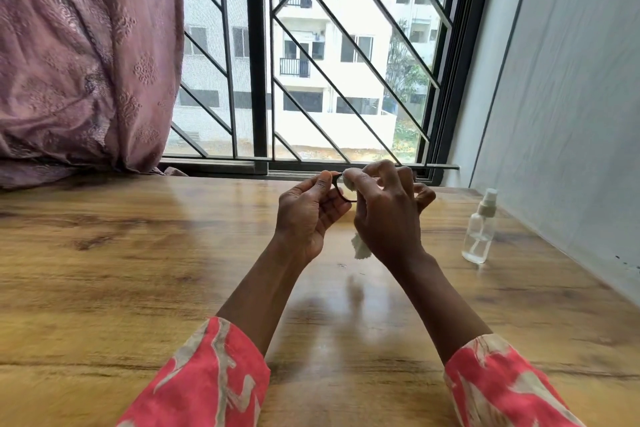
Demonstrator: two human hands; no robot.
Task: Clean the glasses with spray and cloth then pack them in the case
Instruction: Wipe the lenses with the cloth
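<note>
A: How are the glasses (341, 189) held?

B: Raised above the desk (138, 270), frame pinched by the left hand (308, 215); their long axis cannot be told, mostly hidden. A white cloth (360, 248) is gripped by the right hand (388, 215) and pressed to a lens.

A: And around them?

B: A spray bottle (479, 229) is stood upright on the wooden desk, right. A barred window (311, 55) and pink curtain (86, 55) are seen behind.

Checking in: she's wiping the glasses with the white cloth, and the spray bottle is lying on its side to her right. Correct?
Not quite. The head view shows the spray bottle standing upright on the table, to her right. The rest holds: the right hand rubs the white cloth on the glasses.
</note>
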